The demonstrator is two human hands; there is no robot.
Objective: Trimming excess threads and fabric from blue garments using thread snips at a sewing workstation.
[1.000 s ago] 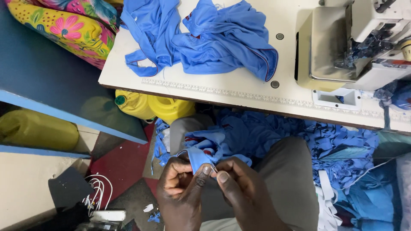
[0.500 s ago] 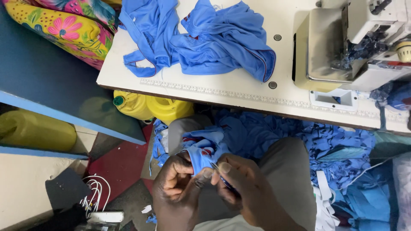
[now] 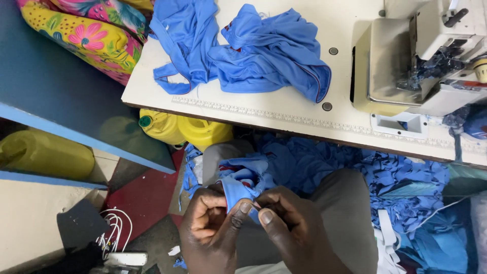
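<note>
**Both hands pinching blue cloth in lap, below counter edge**

Far left: a flowered fabric (image 3: 96,38) in yellow, pink and green lies at the top corner, partly over a dark blue board (image 3: 56,96). Below the board sits a yellow can (image 3: 48,155) on its side. White cords (image 3: 115,228) lie coiled on the floor near a red mat (image 3: 144,198).

Left of centre: two more yellow jugs (image 3: 185,129) stand under the counter (image 3: 355,28) edge, one with a green cap. On the counter above them lies a heap of blue garments (image 3: 253,50), crumpled, one hem edged in red.

Centre, low in view: the left hand (image 3: 210,236) is curled, thumb and forefinger pressed together on a fold of the blue cloth (image 3: 243,180). The right hand (image 3: 289,228) touches it just beside, its thumb and fingers also closed on the same fold. The cloth bunches upward from the pinch and rests on the lap, over grey trousers (image 3: 337,213). Whether anything small is held between the fingertips, I cannot tell.

Right: a cream sewing machine (image 3: 421,56) stands on the counter, with blue cloth caught at its head. Under the counter, blue scraps (image 3: 406,187) cover the floor in a thick pile, with white strips (image 3: 388,243) among them.
</note>
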